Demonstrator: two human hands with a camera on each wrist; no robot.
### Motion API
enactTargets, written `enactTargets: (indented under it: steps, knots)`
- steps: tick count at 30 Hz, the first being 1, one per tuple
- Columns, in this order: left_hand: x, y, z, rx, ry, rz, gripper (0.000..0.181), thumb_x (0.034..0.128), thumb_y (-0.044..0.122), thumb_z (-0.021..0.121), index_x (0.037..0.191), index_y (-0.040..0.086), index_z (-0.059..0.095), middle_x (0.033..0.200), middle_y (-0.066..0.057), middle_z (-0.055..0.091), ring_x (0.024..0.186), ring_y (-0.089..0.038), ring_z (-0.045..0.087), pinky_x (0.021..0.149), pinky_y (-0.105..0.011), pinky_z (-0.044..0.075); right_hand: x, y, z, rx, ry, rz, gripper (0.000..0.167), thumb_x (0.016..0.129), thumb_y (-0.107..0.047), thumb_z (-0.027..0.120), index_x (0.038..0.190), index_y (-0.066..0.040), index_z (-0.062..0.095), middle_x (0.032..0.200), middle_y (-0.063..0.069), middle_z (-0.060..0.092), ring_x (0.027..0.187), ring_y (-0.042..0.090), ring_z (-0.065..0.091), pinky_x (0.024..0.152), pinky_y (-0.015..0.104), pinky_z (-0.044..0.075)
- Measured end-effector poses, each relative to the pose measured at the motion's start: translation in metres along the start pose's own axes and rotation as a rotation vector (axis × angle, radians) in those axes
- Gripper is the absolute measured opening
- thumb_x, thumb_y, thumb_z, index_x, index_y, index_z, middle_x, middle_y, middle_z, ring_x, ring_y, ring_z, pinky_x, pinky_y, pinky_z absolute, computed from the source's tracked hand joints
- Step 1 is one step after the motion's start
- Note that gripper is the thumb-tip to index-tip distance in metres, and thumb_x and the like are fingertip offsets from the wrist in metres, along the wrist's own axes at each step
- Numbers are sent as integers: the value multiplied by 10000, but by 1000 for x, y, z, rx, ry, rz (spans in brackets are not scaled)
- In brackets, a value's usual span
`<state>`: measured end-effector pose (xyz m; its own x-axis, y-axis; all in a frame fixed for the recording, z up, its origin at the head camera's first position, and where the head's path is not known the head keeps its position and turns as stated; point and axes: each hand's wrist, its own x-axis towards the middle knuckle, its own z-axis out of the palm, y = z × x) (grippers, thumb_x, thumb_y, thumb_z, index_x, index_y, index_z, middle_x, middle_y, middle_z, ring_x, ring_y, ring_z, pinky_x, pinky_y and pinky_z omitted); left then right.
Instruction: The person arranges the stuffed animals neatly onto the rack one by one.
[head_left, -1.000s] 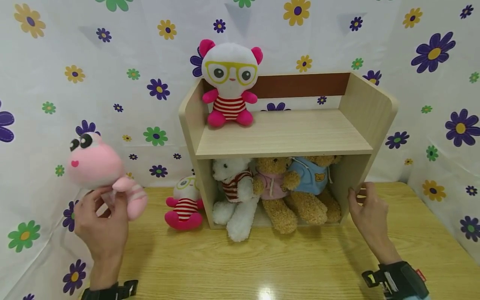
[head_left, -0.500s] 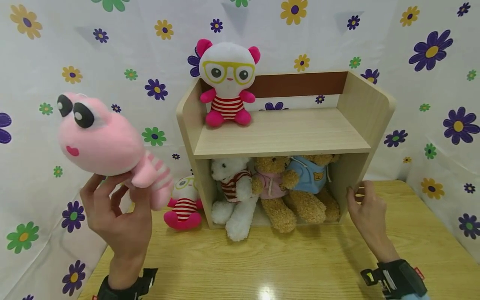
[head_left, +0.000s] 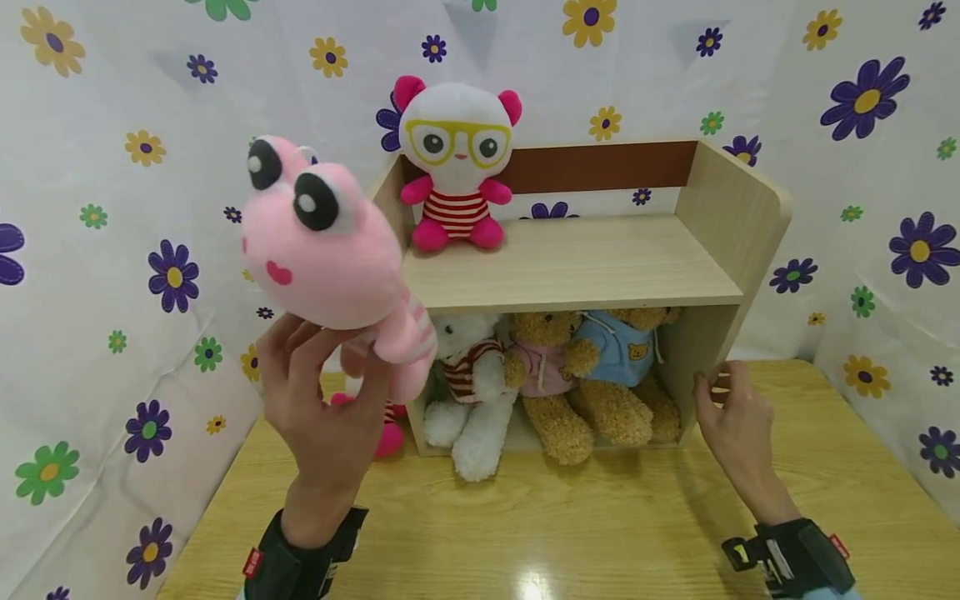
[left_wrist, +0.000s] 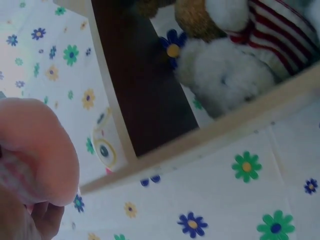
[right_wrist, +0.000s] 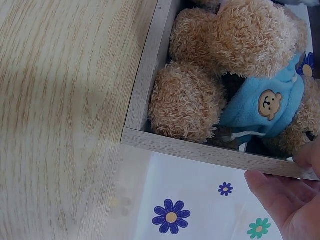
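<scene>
A pink plush frog (head_left: pixel 326 250) with big black-and-white eyes and a striped body is raised in front of the shelf's left side. My left hand (head_left: pixel 326 408) grips its body from below, fingers curled behind the head; the left wrist view shows part of the pink plush (left_wrist: pixel 42 145) at its edge. At the lower right of the two-tier wooden shelf (head_left: pixel 577 262), my right hand (head_left: pixel 738 429) pinches the front edge of the side panel (right_wrist: pixel 215 155), digits on both faces. A white-and-pink panda plush (head_left: pixel 459 179) with yellow glasses sits on the upper tier.
The lower tier holds a white bear (head_left: pixel 476 417), a brown bear in a pink hoodie (head_left: pixel 555 417) and a brown bear in a blue hoodie (head_left: pixel 618 367). A smaller panda plush (head_left: pixel 388 437) on the wooden table (head_left: pixel 570 525) is mostly hidden behind my left hand.
My left hand has carried the pink plush frog up and to the right, toward the shelf, now covering its left side. The right hand stays on the side panel.
</scene>
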<state>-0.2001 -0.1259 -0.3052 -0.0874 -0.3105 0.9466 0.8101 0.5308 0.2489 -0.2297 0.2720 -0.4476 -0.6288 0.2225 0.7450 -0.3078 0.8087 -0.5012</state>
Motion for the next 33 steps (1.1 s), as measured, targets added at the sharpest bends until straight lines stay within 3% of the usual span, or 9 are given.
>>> enactTargets:
  steps: [9, 13, 17, 19, 23, 26, 28, 30, 33]
  knots:
    - [-3, 19, 50, -128, -253, 33, 260, 922, 231, 771, 1071, 25, 719, 1247, -277, 536, 1204, -336, 565, 1000, -347, 523, 0, 3, 1, -9, 6, -14, 165, 923, 16, 661, 1028, 97, 561, 842, 348, 706, 657, 486, 718, 542, 591, 549]
    - [-1, 20, 75, -141, -361, 32, 273, 889, 155, 802, 1120, 48, 703, 1306, -242, 506, 1217, -311, 547, 921, -350, 581, 0, 4, 1, -2, 8, -18, 148, 928, 14, 655, 1002, 80, 546, 838, 352, 703, 655, 494, 715, 546, 599, 556]
    - [0, 20, 100, -80, -406, 38, 267, 898, 170, 792, 1111, 56, 679, 1288, -208, 516, 1208, -291, 535, 861, -356, 610, 0, 5, 1, -9, 13, -30, 144, 928, 13, 654, 985, 74, 537, 822, 346, 703, 644, 485, 715, 545, 600, 557]
    - [1, 21, 112, -17, -414, 52, 241, 926, 181, 755, 1101, 52, 652, 1277, -215, 517, 1184, -302, 533, 852, -371, 603, 0, 5, 1, -12, 18, -37, 143, 921, 17, 658, 977, 77, 540, 812, 341, 703, 632, 474, 716, 530, 562, 567]
    - [5, 25, 139, 153, -457, 9, 287, 964, 271, 715, 1112, 65, 581, 1259, -209, 489, 1150, -322, 507, 781, -427, 604, 4, 5, 0, -8, 22, -31, 141, 915, 18, 661, 975, 78, 549, 807, 332, 707, 628, 464, 719, 528, 212, 568]
    - [6, 26, 159, 299, -504, -13, 362, 979, 370, 684, 1116, 70, 535, 1220, -201, 469, 1111, -324, 495, 731, -416, 615, 4, 5, 1, 3, 22, -23, 136, 919, 17, 660, 976, 78, 552, 809, 333, 707, 636, 471, 719, 531, 248, 588]
    - [4, 24, 171, 391, -530, 5, 381, 991, 402, 653, 1114, 67, 519, 1195, -201, 469, 1088, -327, 497, 757, -388, 610, 3, 5, 2, 5, 21, -22, 137, 923, 17, 659, 975, 80, 550, 811, 338, 705, 638, 476, 718, 533, 482, 594]
    - [2, 22, 182, 499, -541, 50, 379, 1007, 413, 622, 1105, 64, 509, 1167, -203, 479, 1089, -334, 508, 797, -361, 605, 2, 5, 2, 4, 21, -25, 141, 923, 20, 659, 980, 87, 549, 808, 344, 701, 633, 480, 715, 539, 587, 554]
    - [-1, 21, 196, 642, -571, 96, 358, 1016, 410, 589, 1117, 75, 509, 1171, -197, 499, 1100, -339, 531, 865, -351, 582, 0, 5, 2, 1, 17, -24, 155, 920, 24, 661, 994, 96, 545, 807, 351, 696, 626, 482, 710, 534, 592, 554]
